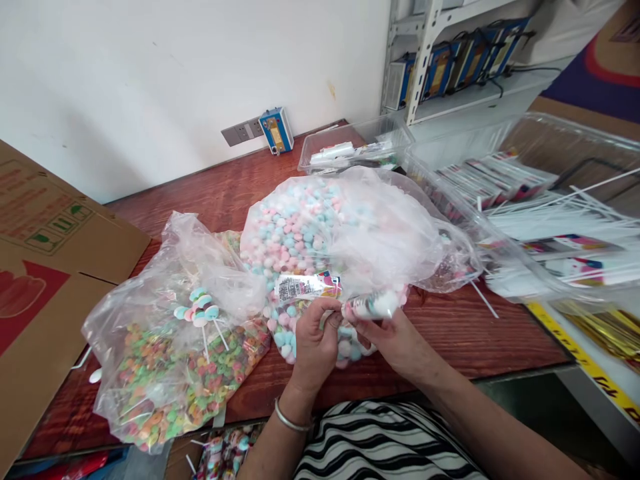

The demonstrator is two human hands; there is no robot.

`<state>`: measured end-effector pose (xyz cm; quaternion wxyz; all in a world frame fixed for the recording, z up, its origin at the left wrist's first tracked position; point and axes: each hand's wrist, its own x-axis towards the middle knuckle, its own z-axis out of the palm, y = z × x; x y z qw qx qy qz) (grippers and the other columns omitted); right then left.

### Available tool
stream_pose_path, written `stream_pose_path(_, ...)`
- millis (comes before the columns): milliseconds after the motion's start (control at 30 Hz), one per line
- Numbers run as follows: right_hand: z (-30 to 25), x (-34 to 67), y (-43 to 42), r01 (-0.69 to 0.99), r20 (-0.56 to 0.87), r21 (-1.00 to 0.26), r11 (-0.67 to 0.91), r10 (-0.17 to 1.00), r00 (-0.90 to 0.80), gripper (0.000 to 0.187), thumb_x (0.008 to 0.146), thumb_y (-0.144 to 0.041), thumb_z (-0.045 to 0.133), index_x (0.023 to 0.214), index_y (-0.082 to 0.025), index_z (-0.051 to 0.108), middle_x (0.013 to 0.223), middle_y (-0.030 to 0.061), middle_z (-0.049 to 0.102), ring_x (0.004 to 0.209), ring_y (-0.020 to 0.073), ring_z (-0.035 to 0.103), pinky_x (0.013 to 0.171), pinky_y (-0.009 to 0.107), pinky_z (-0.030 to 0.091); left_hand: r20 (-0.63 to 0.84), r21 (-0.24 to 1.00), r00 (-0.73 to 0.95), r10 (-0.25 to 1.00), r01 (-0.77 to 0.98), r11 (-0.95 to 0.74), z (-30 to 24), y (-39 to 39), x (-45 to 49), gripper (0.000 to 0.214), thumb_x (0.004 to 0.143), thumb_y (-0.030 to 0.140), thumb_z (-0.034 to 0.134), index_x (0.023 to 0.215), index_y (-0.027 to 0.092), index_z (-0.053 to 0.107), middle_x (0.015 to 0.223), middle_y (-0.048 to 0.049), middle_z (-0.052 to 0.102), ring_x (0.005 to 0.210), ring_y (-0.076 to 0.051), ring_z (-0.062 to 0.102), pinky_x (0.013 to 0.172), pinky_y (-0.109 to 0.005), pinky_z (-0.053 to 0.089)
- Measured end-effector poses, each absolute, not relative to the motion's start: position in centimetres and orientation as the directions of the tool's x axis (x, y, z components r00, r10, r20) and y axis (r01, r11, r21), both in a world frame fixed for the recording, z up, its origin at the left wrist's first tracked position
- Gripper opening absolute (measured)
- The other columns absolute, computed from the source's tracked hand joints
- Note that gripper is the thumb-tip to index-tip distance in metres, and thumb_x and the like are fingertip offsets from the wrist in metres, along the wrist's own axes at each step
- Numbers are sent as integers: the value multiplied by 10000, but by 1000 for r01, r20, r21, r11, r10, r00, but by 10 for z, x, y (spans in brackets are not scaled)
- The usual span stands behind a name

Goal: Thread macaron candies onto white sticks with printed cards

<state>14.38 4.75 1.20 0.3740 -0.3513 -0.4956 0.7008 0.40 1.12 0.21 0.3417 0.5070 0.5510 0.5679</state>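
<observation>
Both my hands are together at the table's front, over a bag of pink, blue and white candy balls [290,233]. A small, slightly blurred printed plastic packet [373,305] is between them. My right hand [393,337] is closed around its underside, and the fingers of my left hand [319,337] pinch its left end. What is inside the packet I cannot make out. Just beyond my left hand, a flat printed packet [306,287] lies on the candy bag. To the left, two candy sticks [200,308] with pink and blue pieces rest on a bag of colourful ring-shaped candy [175,387].
Clear plastic bins [530,267] with white sticks and printed packets stand at right; another clear bin [305,157] is at the back. Cardboard boxes [65,247] flank the left side. A blue device [277,131] sits by the wall. Below the table edge are wrapped candies [225,453].
</observation>
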Motion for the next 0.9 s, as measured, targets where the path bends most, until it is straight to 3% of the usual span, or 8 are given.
stream_pose_path(133,13,147,42,-309,-195,-796,-521,703,-684,327,740,-459,748,760,-204,544,643,-46,520,524,100,458,514,230,381,249,968,-85,965,35,-247,5,12,-9,171,863,359,628,774,214,647,890,-60,664,1059,-243,599,986,-426,437)
stream_pose_path(233,16,152,44,-220,-150,-841,-495,603,-783,328,739,-462,742,729,-187,564,618,-44,513,521,95,438,513,224,366,307,943,84,948,108,-314,22,9,-18,251,888,341,589,680,217,653,1115,-84,673,1241,-273,518,1078,-487,362)
stream_pose_path(333,25,157,50,-44,-38,-994,-103,686,-727,225,842,-385,642,740,-187,606,665,-15,560,620,132,500,578,247,406,324,846,177,929,386,-368,48,-1,-24,282,901,174,521,721,250,724,1335,-42,596,1362,-278,391,1127,-519,278)
stream_pose_path(433,38,160,56,175,202,-921,347,812,-547,110,897,-263,563,827,-215,633,739,9,626,692,165,562,636,275,445,331,783,69,941,537,-314,67,-17,-21,310,886,129,490,932,278,759,1221,-83,649,1231,-268,507,1044,-476,389)
stream_pose_path(600,51,161,52,158,577,-607,779,569,-586,149,841,-175,632,958,-267,643,787,28,686,680,189,626,646,294,484,-67,998,15,998,8,66,58,-24,-13,358,934,375,451,1109,217,721,870,-106,696,749,-219,643,711,-358,521)
stream_pose_path(700,42,156,48,62,576,-561,826,443,-687,176,818,-167,648,951,-282,655,789,29,711,680,199,653,630,292,502,-25,955,-88,996,-297,-2,52,-22,-20,492,944,497,363,1044,193,736,984,-136,703,854,-258,663,791,-419,524)
stream_pose_path(800,30,152,52,154,487,-687,710,607,-628,65,858,-230,608,895,-267,647,745,22,693,630,188,643,570,271,502,154,988,-90,984,3,-154,53,-28,-27,579,963,518,284,871,216,770,1151,-143,680,1188,-309,562,1037,-513,392)
stream_pose_path(900,25,150,60,183,350,-816,548,721,-598,78,866,-323,612,859,-256,651,742,17,681,615,183,633,545,255,506,251,880,-33,967,424,-214,50,-35,-27,505,958,511,325,980,257,761,1400,-110,544,1386,-331,358,1133,-613,178)
